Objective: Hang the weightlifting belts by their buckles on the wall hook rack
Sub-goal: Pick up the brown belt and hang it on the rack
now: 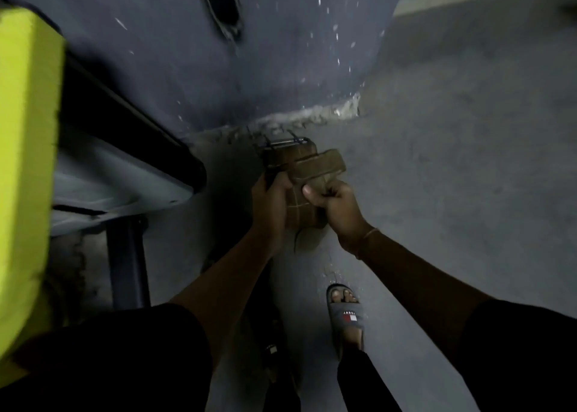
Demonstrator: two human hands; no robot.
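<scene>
Belt (315, 168) of brown stitched material sits at centre frame, folded over on itself and held above the grey floor (452, 193) in front of the person. Left hand (270, 199) is curled round the belt's left edge just below the metal buckle (282, 144), which points up-frame toward the foot of the dark blue wall (156, 68). Right hand (335, 204) is clenched on the folded strap end, thumb pressed on top. Assessment: the two-handed hold appears meant to keep the stiff fold gathered while leaving the buckle free and leading, since the buckle is the part that must go over a hook. No hook rack can be identified; a dark elongated shape (221, 8) on the wall at upper centre is too blurred to name. Yellow-green padded block (28, 161) fills the left edge of the frame. One sandalled foot (345, 314) stands at lower centre. Judgement: the belt is being carried and is not yet hung; the buckle will need lifting toward the wall.
</scene>
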